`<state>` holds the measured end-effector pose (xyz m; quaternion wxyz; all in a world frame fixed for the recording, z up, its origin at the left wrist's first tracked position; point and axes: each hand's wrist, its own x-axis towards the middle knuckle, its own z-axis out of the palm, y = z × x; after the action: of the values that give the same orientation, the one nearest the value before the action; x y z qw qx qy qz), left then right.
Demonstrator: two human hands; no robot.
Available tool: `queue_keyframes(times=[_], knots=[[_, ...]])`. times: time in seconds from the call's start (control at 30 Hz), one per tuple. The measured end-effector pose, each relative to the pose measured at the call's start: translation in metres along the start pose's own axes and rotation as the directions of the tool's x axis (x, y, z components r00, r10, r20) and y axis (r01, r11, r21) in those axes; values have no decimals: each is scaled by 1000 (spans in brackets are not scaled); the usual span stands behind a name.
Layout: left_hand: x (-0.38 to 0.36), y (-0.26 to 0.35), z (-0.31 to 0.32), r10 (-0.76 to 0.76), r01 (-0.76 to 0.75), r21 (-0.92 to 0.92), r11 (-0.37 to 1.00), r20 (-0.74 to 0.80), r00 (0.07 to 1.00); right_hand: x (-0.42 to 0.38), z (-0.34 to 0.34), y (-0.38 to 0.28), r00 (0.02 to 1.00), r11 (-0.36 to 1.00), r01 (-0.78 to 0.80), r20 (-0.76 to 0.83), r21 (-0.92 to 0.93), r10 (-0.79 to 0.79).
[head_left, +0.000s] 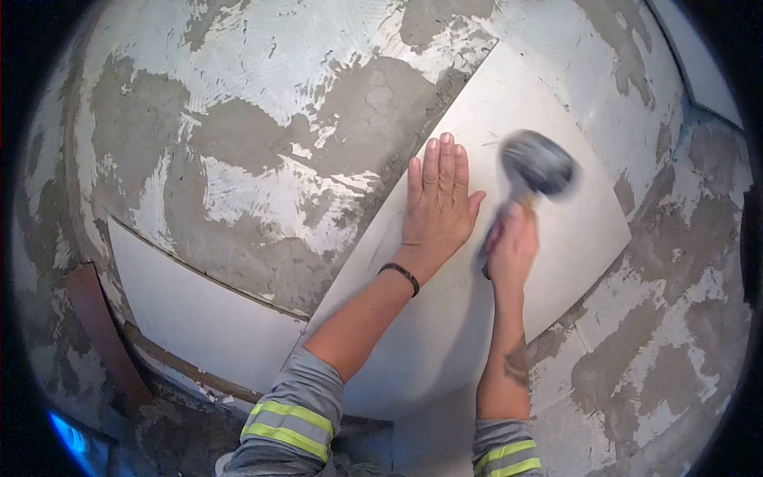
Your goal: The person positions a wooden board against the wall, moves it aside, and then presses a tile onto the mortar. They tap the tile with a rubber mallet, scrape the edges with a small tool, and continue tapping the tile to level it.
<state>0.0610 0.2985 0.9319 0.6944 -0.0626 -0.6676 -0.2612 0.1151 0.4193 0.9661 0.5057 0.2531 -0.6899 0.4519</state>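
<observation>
A large pale tile (572,238) lies tilted against a wall patched with grey and white mortar (262,167). My left hand (439,199) rests flat on the tile, fingers together and pointing up, with a dark band on the wrist. Just to its right, my right hand (511,246) grips the handle of a mallet (539,164). The mallet's grey head is blurred and sits over the tile's upper middle.
A second pale tile (199,310) is set lower left, next to the large one. A brown strip (99,326) leans at the far left edge. A blue object (71,441) shows at the bottom left corner. Rough mortar (660,350) covers the wall to the right.
</observation>
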Motion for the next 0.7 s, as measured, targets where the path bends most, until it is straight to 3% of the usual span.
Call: queue_keyframes(times=[0.07,0.13,0.2,0.23,0.33,0.47,0.57,0.6,0.63,0.7], knots=[[0,2,0,-8,8,-16,1000,1,1000,11,0,-3,986,968,-27,151,-248,67],[0,2,0,-12,12,-27,1000,-5,1000,5,-3,-9,984,986,-76,151,-146,98],[1,1,0,-4,4,-20,1000,-22,1000,4,1,-9,1000,998,23,-16,65,-22],[1,1,0,-2,2,-20,1000,-15,1000,9,4,-12,1000,996,-17,4,-92,17],[0,4,-2,-7,6,-19,1000,-30,1000,24,-3,-11,991,977,-51,114,-206,76],[6,-1,-1,-11,11,-10,1000,-10,1000,18,1,4,1000,988,-15,19,-156,18],[5,4,-2,-38,39,-19,999,14,999,30,-2,25,998,945,41,58,-324,-23],[7,7,-3,-55,55,-6,998,28,998,22,-6,2,989,963,-86,94,-254,113],[13,12,-3,-22,24,-44,999,42,999,19,-9,4,992,976,-88,76,-197,105],[31,18,-1,1,-5,65,998,61,998,12,-14,-3,995,987,-102,-20,-123,101]])
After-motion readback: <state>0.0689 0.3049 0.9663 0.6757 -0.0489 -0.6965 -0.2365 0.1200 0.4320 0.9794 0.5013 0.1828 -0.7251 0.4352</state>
